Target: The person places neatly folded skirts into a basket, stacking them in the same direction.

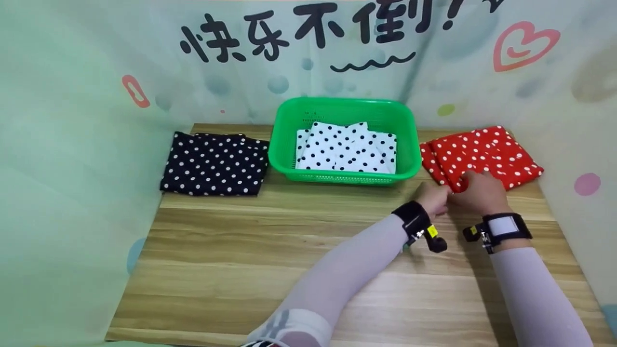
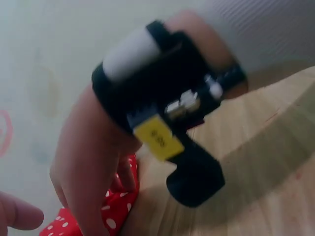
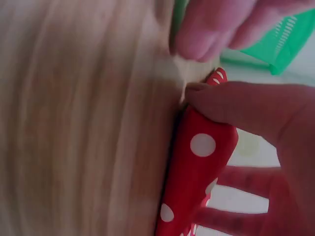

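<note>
A folded red cloth with white dots (image 1: 487,152) lies at the back right of the table. My right hand (image 1: 482,195) pinches its near edge, the thumb (image 3: 236,103) on the front face and the fingers behind. My left hand (image 1: 433,197) is beside the right one, close to the cloth's near-left corner. In the right wrist view the left fingertips (image 3: 197,42) hang just off the cloth with nothing visibly held. The left wrist view shows one extended left digit (image 2: 22,214) and, beyond it, the right hand (image 2: 93,157) over the red cloth.
A green plastic basket (image 1: 344,178) stands at the back middle, with folded white black-dotted cloth (image 1: 344,147) inside. To its left lies a folded dark cloth with white dots (image 1: 214,164). A printed curtain (image 1: 67,120) borders the wooden table (image 1: 231,274) at the back and sides.
</note>
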Demonstrator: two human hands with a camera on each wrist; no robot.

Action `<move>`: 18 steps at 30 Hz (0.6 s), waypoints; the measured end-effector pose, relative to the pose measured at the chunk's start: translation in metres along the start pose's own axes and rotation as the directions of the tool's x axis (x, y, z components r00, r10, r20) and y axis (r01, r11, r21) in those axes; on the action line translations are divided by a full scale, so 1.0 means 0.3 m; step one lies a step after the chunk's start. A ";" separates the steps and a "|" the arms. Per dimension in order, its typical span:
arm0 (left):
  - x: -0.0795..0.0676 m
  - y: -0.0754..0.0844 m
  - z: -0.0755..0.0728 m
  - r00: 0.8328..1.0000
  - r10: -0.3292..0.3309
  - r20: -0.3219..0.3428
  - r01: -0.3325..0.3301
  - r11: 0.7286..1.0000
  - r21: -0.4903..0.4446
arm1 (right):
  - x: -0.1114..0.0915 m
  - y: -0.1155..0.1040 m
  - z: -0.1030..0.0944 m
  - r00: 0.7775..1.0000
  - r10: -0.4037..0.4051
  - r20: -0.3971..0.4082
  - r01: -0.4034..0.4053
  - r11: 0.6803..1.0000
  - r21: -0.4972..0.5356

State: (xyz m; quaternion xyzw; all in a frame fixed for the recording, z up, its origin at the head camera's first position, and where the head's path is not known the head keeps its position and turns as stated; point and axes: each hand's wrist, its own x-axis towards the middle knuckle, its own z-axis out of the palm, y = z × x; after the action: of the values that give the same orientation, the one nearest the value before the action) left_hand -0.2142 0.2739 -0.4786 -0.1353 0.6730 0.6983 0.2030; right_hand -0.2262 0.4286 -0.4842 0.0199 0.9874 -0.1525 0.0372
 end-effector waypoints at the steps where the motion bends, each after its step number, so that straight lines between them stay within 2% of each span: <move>1: 0.010 0.002 0.006 1.000 0.001 -0.023 -0.001 1.000 -0.001 | -0.001 0.002 -0.006 1.000 -0.009 0.011 0.009 1.000 0.012; 4: 0.033 0.001 0.007 0.999 0.001 -0.047 -0.003 0.999 -0.043 | -0.013 -0.002 -0.020 0.998 -0.039 0.040 0.036 0.997 0.070; 7: 0.046 -0.007 -0.008 0.998 -0.012 -0.060 0.011 1.000 -0.021 | -0.045 -0.023 -0.016 0.996 -0.064 0.059 0.055 0.989 0.138; 10: 0.057 -0.019 -0.028 0.998 -0.026 -0.064 0.032 0.995 0.096 | -0.097 -0.054 0.001 0.994 -0.080 0.072 0.067 0.983 0.168; 13: 0.057 -0.035 -0.053 0.998 -0.022 -0.057 0.035 0.970 0.239 | -0.161 -0.087 0.021 0.993 -0.093 0.073 0.081 0.985 0.155; 14: 0.055 -0.040 -0.066 0.999 -0.013 -0.046 0.026 0.952 0.305 | -0.185 -0.100 0.027 0.993 -0.092 0.076 0.080 0.986 0.149; 18: 0.014 -0.071 -0.139 0.998 0.024 0.062 -0.044 0.938 0.344 | -0.293 -0.163 0.052 0.990 -0.109 0.086 0.098 0.988 0.118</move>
State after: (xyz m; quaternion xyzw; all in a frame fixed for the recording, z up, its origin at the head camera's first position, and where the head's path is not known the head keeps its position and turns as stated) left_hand -0.2114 0.2332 -0.5016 -0.0659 0.7813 0.5764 0.2304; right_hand -0.1401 0.3748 -0.4772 -0.0363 0.9741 -0.2106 0.0735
